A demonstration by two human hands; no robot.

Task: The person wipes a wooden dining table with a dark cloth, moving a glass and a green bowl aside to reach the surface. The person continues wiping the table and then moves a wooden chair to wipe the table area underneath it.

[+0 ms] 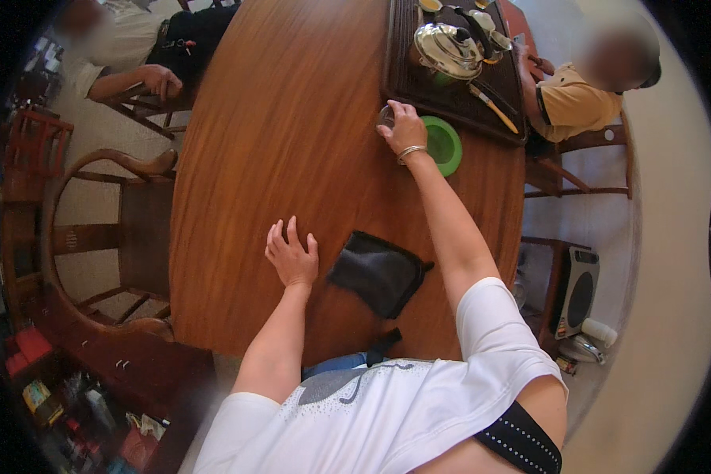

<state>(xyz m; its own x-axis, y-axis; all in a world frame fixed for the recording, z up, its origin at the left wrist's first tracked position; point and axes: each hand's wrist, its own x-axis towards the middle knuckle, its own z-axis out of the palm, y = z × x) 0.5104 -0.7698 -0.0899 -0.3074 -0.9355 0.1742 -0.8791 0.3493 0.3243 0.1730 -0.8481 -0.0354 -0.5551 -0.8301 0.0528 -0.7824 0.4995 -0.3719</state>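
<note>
My right hand (pixel 404 127) reaches across the wooden table and grips a small round see-through item (pixel 384 117), perhaps a glass cup, between thumb and fingers. Part of it is hidden by the hand. Close beside my right wrist sits a round green plastic dish (pixel 452 142). My left hand (pixel 292 253) rests at the near part of the table with its fingers apart and nothing in it. Between my forearms lies a black leather-like pouch (pixel 379 272), just right of my left hand.
A dark tea tray (pixel 396 65) at the far right bears a metal kettle (pixel 447 50), small cups and a wooden-handled brush (pixel 497 109). One person sits right, another left. A wooden armchair (pixel 115 155) stands left; an electric hob (pixel 580 290) is at right.
</note>
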